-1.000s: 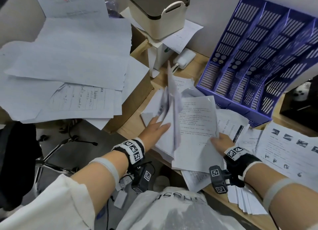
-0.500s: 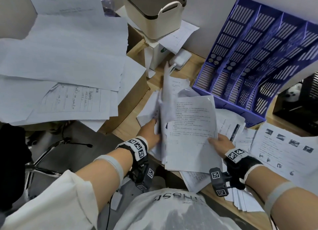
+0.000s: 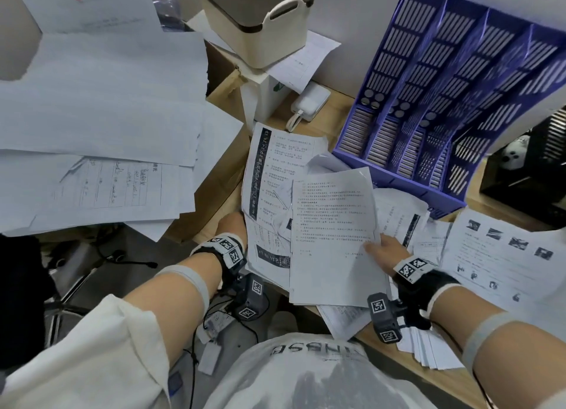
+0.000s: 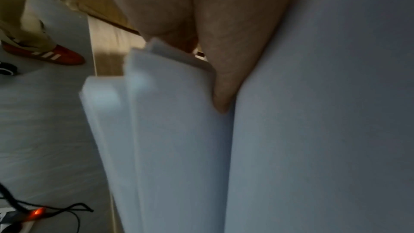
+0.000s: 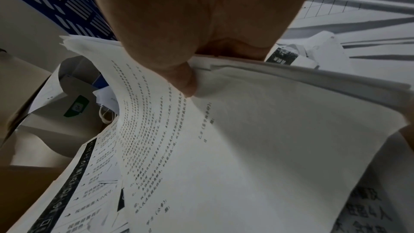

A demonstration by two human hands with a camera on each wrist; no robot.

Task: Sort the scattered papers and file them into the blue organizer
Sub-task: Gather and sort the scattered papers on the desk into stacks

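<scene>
The blue organizer (image 3: pixel 444 102) stands slotted and upright at the back right of the desk. In front of it I hold a loose bundle of papers. My left hand (image 3: pixel 234 225) grips its left edge from underneath, below a sheet with a black band (image 3: pixel 269 176). In the left wrist view a finger of that hand (image 4: pixel 224 70) is tucked between white sheets (image 4: pixel 179 148). My right hand (image 3: pixel 382 248) pinches the right edge of the top text sheet (image 3: pixel 330 225). The right wrist view shows its thumb (image 5: pixel 181 75) pressed on that sheet (image 5: pixel 224 157), with a thick stack underneath.
More printed sheets (image 3: pixel 505 255) lie on the desk to the right, and a small stack (image 3: pixel 428 350) overhangs the front edge. A cardboard box heaped with papers (image 3: pixel 107 102) fills the left. A cream storage box (image 3: pixel 254 19) and a white charger (image 3: pixel 309 102) sit behind.
The sheets my left hand held upright have swung down flat, so the black-banded page now faces up beside the text sheet. My right hand has stayed on the text sheet's edge.
</scene>
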